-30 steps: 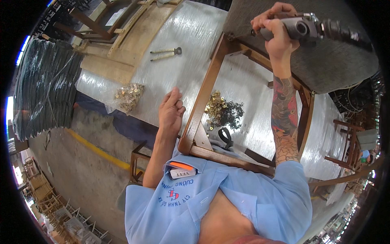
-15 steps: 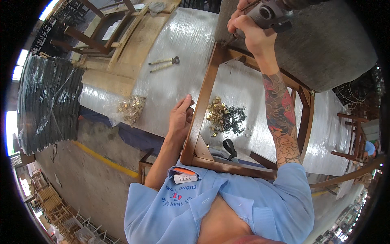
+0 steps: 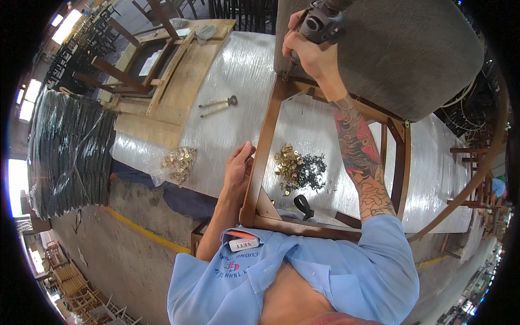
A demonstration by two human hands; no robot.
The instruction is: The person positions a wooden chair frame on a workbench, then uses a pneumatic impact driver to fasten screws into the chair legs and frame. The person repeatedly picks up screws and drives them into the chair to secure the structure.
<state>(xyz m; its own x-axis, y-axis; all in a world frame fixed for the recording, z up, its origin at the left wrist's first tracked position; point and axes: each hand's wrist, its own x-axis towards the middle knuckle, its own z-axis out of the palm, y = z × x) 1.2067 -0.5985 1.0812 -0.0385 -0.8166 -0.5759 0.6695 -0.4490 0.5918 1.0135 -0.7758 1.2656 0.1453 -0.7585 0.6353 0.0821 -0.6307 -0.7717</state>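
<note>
My right hand is wrapped round the grip of a dark power driver at the top. The driver's bit points down at the far left corner of a brown wooden chair frame. Attached beyond the frame is a grey padded panel. My left hand lies beside the frame's left rail, fingers curled; whatever they may hold is hidden. Seen through the frame, a pile of brass-coloured brackets lies against a heap of small black screws.
Pincers and a plastic bag of brass pieces lie on the film-wrapped table. An upturned wooden frame stands on boards at far left. Wrapped dark panels are stacked left; a brown hose curves at right.
The view has shifted, so the table things sit slightly lower. My right hand and the driver remain at the frame's far left corner; the hose at right now curves higher.
</note>
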